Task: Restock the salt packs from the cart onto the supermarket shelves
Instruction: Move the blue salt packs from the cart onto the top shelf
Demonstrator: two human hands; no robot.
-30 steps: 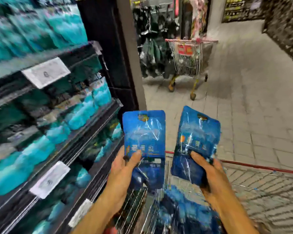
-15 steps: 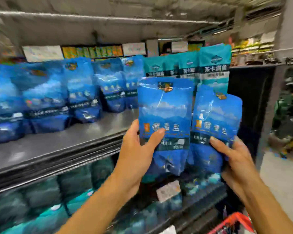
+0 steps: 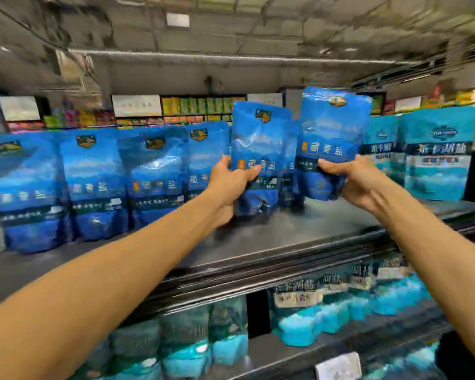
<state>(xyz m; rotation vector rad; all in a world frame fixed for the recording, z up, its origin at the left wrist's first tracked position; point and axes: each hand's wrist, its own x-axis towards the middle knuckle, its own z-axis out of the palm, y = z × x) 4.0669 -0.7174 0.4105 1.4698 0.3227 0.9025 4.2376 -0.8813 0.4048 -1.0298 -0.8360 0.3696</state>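
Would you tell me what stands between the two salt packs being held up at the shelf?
In the head view, another dark blue pack stands on the shelf behind the gap between the left-hand pack and the right-hand pack.

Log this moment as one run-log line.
phase: placing | left hand: holds blue salt pack, base at top shelf | right hand: holds second blue salt pack, above shelf | neither released
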